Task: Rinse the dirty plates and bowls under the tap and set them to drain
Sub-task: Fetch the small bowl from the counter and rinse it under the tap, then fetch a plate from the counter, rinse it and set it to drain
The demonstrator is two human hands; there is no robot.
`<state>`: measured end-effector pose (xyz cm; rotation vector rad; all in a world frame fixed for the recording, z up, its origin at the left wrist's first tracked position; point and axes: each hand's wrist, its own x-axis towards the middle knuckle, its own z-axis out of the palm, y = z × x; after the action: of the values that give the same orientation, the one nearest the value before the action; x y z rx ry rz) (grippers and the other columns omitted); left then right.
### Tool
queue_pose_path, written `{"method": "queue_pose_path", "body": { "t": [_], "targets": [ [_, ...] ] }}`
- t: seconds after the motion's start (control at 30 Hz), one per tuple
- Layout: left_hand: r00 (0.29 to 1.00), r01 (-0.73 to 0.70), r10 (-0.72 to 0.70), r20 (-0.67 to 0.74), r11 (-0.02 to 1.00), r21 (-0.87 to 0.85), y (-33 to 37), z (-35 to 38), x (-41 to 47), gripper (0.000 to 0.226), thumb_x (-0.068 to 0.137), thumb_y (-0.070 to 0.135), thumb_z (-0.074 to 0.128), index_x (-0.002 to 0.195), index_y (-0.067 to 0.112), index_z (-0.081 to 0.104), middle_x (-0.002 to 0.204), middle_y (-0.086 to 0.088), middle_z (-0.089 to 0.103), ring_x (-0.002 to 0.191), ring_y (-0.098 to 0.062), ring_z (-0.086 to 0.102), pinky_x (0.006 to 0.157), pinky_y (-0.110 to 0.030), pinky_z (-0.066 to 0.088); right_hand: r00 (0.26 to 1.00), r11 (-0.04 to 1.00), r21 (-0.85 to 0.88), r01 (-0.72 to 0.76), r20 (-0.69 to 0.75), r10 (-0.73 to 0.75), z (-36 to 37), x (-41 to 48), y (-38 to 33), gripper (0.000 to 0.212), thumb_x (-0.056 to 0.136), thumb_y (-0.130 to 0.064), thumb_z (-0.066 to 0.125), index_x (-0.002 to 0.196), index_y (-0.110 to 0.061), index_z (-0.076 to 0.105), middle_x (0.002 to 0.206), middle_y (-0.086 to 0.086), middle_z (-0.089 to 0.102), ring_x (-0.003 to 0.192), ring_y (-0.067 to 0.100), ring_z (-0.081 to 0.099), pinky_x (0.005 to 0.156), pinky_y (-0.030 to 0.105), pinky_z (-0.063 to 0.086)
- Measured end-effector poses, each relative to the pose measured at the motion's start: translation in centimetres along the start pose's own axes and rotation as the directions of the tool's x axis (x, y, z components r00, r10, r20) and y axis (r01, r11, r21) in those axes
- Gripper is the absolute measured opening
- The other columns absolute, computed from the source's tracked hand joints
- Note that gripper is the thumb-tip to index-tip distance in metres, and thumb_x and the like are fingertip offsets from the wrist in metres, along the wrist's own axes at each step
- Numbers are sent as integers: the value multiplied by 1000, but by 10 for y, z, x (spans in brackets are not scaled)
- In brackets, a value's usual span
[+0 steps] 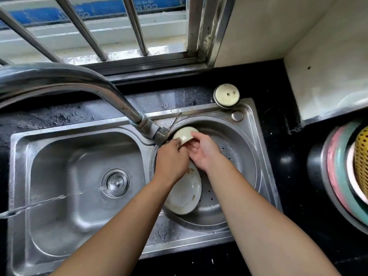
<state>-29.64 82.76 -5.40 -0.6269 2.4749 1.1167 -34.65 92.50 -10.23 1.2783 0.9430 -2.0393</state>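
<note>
Both my hands meet over the round right-hand basin (239, 148). A small cream bowl (184, 134), turned bottom-up and tilted, is gripped between my left hand (171, 160) and my right hand (203, 151). Beneath my wrists a dirty white plate (185, 194) with brown smears leans against the basin's left wall. The tap (79, 84) arches from the far left and its base stands on the divider right beside the bowl. A thin jet of water (35, 204) crosses the left basin.
The rectangular left basin (59, 160) has a drain plug (115, 183) at its middle. A round cream lid (226, 95) sits at the sink's back right corner. A steel pot (326, 176) holding coloured basins stands on the black counter (286, 148) at right. Window bars rise behind.
</note>
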Motion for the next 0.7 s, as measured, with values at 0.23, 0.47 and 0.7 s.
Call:
{"method": "queue_pose_path", "body": {
  "t": [0.23, 0.47, 0.7],
  "targets": [
    [998, -39, 38, 45, 999, 31, 2, -4, -10, 39, 94, 8, 56, 131, 2, 68, 131, -20, 69, 122, -35, 61, 101, -31, 42, 999, 999, -19, 27, 18, -26, -2, -6, 3, 43, 99, -23, 64, 135, 0, 58, 106, 19, 73, 90, 25, 71, 68, 32, 58],
    [988, -99, 86, 131, 991, 95, -10, -19, -52, 48, 96, 12, 58, 144, 6, 59, 146, -14, 61, 137, -31, 53, 116, -35, 37, 999, 992, -119, 50, 14, -49, -38, -49, 8, 42, 106, -34, 48, 133, -4, 58, 130, 17, 68, 107, 26, 67, 84, 32, 56],
    [914, -212, 153, 376, 970, 121, -37, -28, -121, 38, 94, 10, 58, 129, 15, 71, 124, -5, 76, 113, -18, 69, 96, -27, 50, 984, 992, -28, 119, -131, -122, -107, -124, 66, 19, 100, -17, 52, 100, -3, 66, 95, 14, 80, 85, 25, 74, 69, 33, 60]
  ]
}}
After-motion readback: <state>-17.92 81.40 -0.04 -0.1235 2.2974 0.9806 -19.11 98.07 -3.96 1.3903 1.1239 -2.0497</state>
